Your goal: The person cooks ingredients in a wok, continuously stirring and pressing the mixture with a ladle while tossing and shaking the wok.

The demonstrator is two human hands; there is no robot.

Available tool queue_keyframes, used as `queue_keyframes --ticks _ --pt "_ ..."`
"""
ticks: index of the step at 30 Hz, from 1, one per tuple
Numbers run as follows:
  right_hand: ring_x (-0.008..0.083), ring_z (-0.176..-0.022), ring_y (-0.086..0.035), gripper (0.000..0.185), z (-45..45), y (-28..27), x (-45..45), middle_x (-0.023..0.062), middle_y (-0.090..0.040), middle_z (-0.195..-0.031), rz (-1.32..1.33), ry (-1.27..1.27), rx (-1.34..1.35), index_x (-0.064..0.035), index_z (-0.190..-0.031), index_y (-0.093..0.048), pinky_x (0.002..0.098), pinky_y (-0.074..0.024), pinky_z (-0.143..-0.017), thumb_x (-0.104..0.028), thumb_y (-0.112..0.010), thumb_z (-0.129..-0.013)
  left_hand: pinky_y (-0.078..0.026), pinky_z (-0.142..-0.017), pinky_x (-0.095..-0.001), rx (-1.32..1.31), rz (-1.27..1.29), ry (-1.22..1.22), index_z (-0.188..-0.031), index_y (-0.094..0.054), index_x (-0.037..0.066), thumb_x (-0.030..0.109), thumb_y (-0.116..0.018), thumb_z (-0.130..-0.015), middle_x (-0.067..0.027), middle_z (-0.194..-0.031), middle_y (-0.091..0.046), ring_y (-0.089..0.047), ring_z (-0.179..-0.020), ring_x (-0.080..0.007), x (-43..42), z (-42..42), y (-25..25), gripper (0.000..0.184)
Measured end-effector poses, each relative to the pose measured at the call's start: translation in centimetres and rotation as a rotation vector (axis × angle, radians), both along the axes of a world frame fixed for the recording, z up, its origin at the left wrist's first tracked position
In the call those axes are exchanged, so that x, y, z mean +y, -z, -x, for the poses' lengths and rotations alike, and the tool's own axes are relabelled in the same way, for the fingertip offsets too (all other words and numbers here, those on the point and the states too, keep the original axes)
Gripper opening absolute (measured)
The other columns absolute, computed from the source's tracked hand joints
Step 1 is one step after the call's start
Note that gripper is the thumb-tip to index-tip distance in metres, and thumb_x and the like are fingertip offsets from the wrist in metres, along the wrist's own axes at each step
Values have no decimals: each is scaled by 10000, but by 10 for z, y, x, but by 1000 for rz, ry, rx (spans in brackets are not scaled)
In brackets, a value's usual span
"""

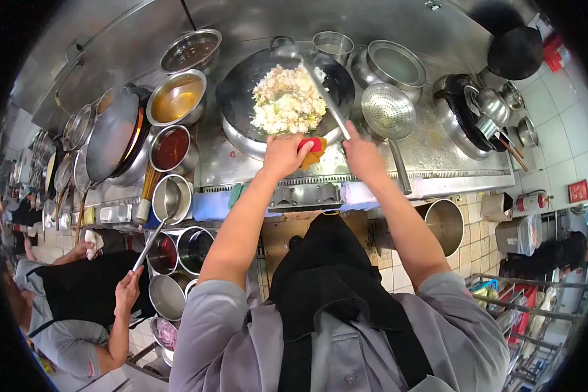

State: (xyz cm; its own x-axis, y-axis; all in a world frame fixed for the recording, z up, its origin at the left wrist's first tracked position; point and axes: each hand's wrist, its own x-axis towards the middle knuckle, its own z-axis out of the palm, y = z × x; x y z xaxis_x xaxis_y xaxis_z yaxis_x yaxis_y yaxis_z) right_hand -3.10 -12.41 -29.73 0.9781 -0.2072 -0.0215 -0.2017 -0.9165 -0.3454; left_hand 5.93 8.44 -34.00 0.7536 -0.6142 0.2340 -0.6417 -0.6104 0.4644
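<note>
A black wok (238,91) sits on the stove, with fried rice and what looks like egg (287,98) heaped in its middle. My left hand (284,155) is closed on a folded red and orange cloth (315,154) at the wok's near rim. In my right hand (364,157) is the handle of a long metal cooking utensil (333,108), which slants over the wok's right side. Its far end reaches the food, and the shape of its head is hard to make out. Just right of this hand lies a perforated strainer (389,110) with a long handle.
Bowls of yellow liquid (176,98) and red sauce (170,147) stand left of the wok. A co-worker's hand (127,287) holds a ladle (151,245) near the pots at lower left. A metal pot (333,44) and another burner (460,124) are beyond and right.
</note>
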Motion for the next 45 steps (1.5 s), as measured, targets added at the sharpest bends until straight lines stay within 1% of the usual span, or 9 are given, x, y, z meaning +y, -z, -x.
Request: queue_keyframes --ticks 6,14,18,24,29,36,39,42,45 --pt "421 -797 -652 526 81 -28 -8 229 -672 -834 21 -96 78 -123 -1447 -385 516 -508 -722 -215 -512 -945 -416 -798 -455 -28 6 17 -878 -659 102 468 -495 -956 -117 -799 -683 -644 -810 -320 -16 -17 20 409" --pt "321 -644 -615 628 195 -258 -59 145 -626 -754 -108 -221 327 -165 -1408 -494 377 -482 -638 -59 -619 -802 -510 -647 -502 23 -105 -44 -808 -682 101 530 -499 -936 -145 -630 -650 -664 -655 -351 -13 68 -76 484" --pt "336 -694 -627 536 146 -234 -48 162 -665 -842 12 -283 386 -163 -1360 -542 398 -492 -680 -103 -610 -831 -505 -599 -491 -122 57 -51 -774 -677 115 520 -546 -914 -146 -627 -645 -649 -614 -351 -21 52 -82 448" --pt "407 -856 -634 456 83 -127 -14 214 -669 -941 8 -264 95 -121 -1308 -575 475 -490 -771 -104 -578 -852 -480 -536 -421 -364 86 -93 -693 -659 122 490 -542 -929 -125 -628 -658 -649 -551 -283 -14 100 48 453" --pt "408 -849 -635 443 106 -134 -16 225 -668 -909 -47 -314 19 -88 -1299 -570 478 -491 -754 -116 -590 -857 -461 -571 -450 -163 39 1 -660 -646 120 478 -559 -920 -105 -586 -636 -626 -535 -283 -9 72 -11 451" --pt "388 -781 -638 459 165 -260 -35 179 -668 -834 23 -382 393 -133 -1302 -575 459 -490 -699 -130 -602 -844 -471 -680 -455 3 -30 -12 -711 -685 127 498 -539 -922 -121 -631 -651 -646 -616 -324 1 90 -74 451" --pt "391 -774 -641 453 134 -210 -25 186 -668 -834 120 -404 221 -132 -1294 -576 465 -499 -690 -117 -590 -842 -461 -666 -441 -99 25 -26 -686 -663 127 493 -543 -922 -106 -610 -643 -634 -594 -319 -15 63 -79 452" --pt "396 -805 -644 449 86 -128 -1 196 -664 -847 135 -344 70 -107 -1294 -561 484 -496 -720 -108 -587 -846 -438 -661 -443 -161 65 -71 -697 -672 139 471 -542 -928 -94 -637 -659 -634 -590 -287 -29 68 14 425" --pt "404 -832 -648 453 76 -108 15 216 -660 -845 126 -257 29 -100 -1318 -526 500 -503 -719 -87 -552 -867 -435 -684 -455 -111 -14 8 -673 -670 140 432 -569 -917 -90 -674 -675 -654 -626 -252 -13 107 30 393"
